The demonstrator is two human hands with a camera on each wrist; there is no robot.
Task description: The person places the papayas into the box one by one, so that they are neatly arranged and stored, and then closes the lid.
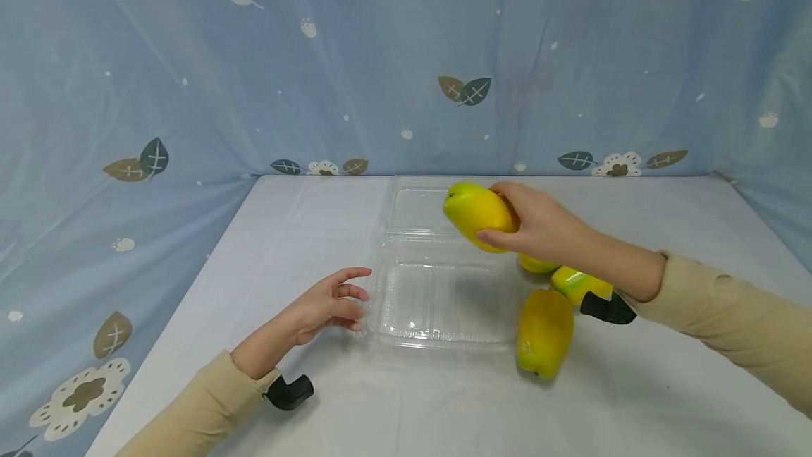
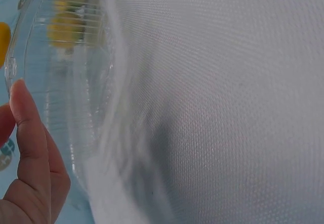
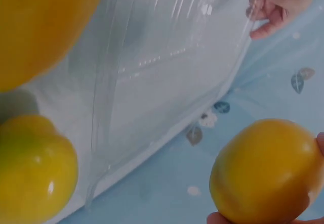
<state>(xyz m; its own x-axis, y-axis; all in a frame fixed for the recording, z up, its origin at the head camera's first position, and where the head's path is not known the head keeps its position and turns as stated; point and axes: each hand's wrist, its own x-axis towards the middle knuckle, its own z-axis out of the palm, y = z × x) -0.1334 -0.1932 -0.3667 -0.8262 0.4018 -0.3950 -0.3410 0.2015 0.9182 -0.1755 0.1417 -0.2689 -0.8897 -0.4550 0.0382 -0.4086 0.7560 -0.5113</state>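
Note:
My right hand [image 1: 539, 221] holds a yellow-green mango [image 1: 477, 211] between thumb and fingers, raised over the back right of an unfolded clear plastic clamshell box [image 1: 438, 302]. The same mango [image 3: 268, 171] shows in the right wrist view with fingertips at its side. Beside the box's left edge is my left hand [image 1: 333, 305], its fingers loosely bent and spread. In the left wrist view, a fingertip [image 2: 21, 90] is right at the clear rim. No fruit lies in the box's tray or in its lid [image 1: 415, 210], which lies flat behind.
Right of the box lies a yellow mango [image 1: 544, 333] with a green tip. Another mango [image 1: 574, 284] is behind it, partly covered by the right wrist, and one more [image 1: 536, 264] peeks out below the right hand. A blue patterned curtain [image 1: 380, 55] hangs behind the white table [image 1: 304, 224].

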